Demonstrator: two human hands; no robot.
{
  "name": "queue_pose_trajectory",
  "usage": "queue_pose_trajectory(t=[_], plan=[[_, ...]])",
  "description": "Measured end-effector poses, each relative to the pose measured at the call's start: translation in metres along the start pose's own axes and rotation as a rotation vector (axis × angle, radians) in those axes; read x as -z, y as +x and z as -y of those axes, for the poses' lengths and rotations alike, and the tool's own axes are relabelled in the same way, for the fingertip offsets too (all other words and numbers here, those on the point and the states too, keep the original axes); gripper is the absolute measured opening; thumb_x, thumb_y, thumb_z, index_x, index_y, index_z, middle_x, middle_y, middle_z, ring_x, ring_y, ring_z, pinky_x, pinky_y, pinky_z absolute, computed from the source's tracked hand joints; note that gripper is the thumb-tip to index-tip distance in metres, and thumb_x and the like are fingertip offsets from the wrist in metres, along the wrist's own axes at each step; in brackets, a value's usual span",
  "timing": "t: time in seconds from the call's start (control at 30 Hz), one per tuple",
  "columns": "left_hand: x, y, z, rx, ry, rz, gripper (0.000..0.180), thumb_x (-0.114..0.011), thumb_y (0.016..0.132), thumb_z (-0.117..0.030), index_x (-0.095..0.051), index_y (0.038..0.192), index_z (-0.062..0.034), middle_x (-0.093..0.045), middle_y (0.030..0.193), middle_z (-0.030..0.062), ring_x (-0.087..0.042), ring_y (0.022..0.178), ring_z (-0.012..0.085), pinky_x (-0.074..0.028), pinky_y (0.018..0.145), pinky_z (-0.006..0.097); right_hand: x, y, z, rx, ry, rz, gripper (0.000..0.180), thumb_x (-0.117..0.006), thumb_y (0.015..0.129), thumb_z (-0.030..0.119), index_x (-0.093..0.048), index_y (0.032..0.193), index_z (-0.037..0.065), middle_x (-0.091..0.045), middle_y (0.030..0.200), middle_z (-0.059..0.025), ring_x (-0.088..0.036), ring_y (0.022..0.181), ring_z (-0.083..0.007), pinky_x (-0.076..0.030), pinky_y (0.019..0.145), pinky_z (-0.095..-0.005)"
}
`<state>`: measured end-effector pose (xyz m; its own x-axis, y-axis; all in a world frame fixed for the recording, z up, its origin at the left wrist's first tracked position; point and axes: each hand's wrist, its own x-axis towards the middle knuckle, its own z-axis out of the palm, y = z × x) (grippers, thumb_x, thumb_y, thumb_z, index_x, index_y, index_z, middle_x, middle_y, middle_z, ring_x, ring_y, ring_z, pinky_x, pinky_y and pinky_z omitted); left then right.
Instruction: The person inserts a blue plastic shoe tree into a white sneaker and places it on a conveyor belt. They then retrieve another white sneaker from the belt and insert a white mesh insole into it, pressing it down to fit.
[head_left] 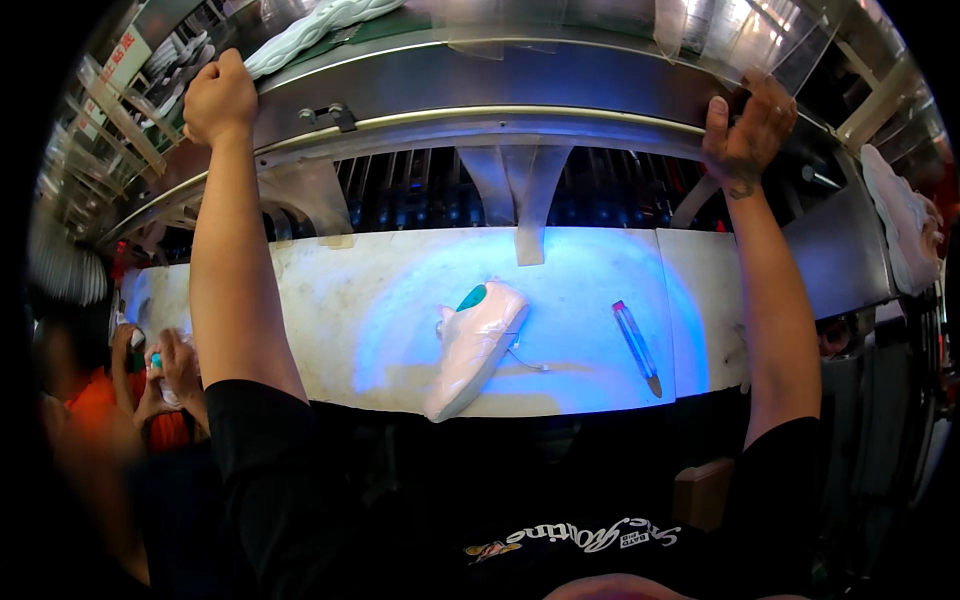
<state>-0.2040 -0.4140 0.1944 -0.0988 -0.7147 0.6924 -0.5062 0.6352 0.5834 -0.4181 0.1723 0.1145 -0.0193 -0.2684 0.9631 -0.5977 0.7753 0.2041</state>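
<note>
Presently, the white sole (318, 30) lies just right of the curled left hand (220, 101), grip unclear; the right hand (748, 132) is uncurled.

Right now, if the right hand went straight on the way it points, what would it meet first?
Most likely the clear plastic sheet just beyond the right hand; depth is unclear here, so they may already be touching.

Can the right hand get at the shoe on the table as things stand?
Probably yes: the right hand, up at the metal panel, would have to come back and left, but nothing large appears to cover the shoe.
</note>
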Motion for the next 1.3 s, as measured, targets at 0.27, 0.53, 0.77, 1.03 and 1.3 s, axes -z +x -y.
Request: queue_pose_trajectory(t=[0.27,0.53,0.77,1.03,1.3], plan=[[0.0,-0.009,-0.006,-0.018,-0.004,-0.04,0.049,-0.054,0.083,-0.054,-0.084,0.087,-0.0164,-0.081,0.099,0.0157,-0.074,0.097,0.0409,-0.047,0.096,0.051,0.001,0.001,-0.003,0.018,-0.043,0.009,0.058,-0.058,0.1,0.048,-0.061,0.14,0.006,-0.06,0.131,-0.0171,-0.054,0.129,-0.0364,-0.033,0.119,-0.0563],[0.014,-0.013,-0.011,-0.042,-0.029,-0.084,0.046,-0.058,0.088,-0.05,-0.082,0.089,-0.0113,-0.079,0.1,0.0186,-0.073,0.097,0.043,-0.053,0.09,0.054,-0.001,0.002,0.002,0.036,-0.018,-0.019,0.054,-0.06,0.1,0.043,-0.06,0.139,0.006,-0.061,0.133,-0.0155,-0.054,0.13,-0.0361,-0.033,0.119,-0.0548],[0.006,-0.021,-0.014,-0.038,-0.051,-0.132,0.043,-0.061,0.089,-0.047,-0.082,0.088,-0.0091,-0.079,0.101,0.0189,-0.073,0.098,0.0423,-0.053,0.093,0.053,0.001,0.001,-0.003,0.034,-0.014,-0.006,0.053,-0.061,0.1,0.041,-0.06,0.139,0.006,-0.061,0.136,-0.0155,-0.054,0.131,-0.0351,-0.035,0.117,-0.0535],[0.007,-0.021,-0.015,-0.04,-0.055,-0.124,0.043,-0.061,0.089,-0.047,-0.08,0.085,-0.0089,-0.078,0.097,0.0192,-0.073,0.094,0.0434,-0.053,0.089,0.053,0.002,0.003,-0.002,0.05,-0.065,-0.016,0.055,-0.062,0.101,0.041,-0.059,0.141,0.005,-0.061,0.135,-0.0161,-0.056,0.131,-0.0354,-0.035,0.118,-0.0543],[0.009,-0.02,-0.013,-0.078,-0.05,-0.136,0.044,-0.058,0.089,-0.046,-0.078,0.082,-0.0081,-0.076,0.09,0.0211,-0.071,0.089,0.0455,-0.053,0.085,0.056,0.001,0.002,-0.001,0.052,-0.044,-0.015,0.054,-0.061,0.101,0.041,-0.061,0.142,0.006,-0.063,0.135,-0.0144,-0.056,0.131,-0.0336,-0.036,0.118,-0.0523]])
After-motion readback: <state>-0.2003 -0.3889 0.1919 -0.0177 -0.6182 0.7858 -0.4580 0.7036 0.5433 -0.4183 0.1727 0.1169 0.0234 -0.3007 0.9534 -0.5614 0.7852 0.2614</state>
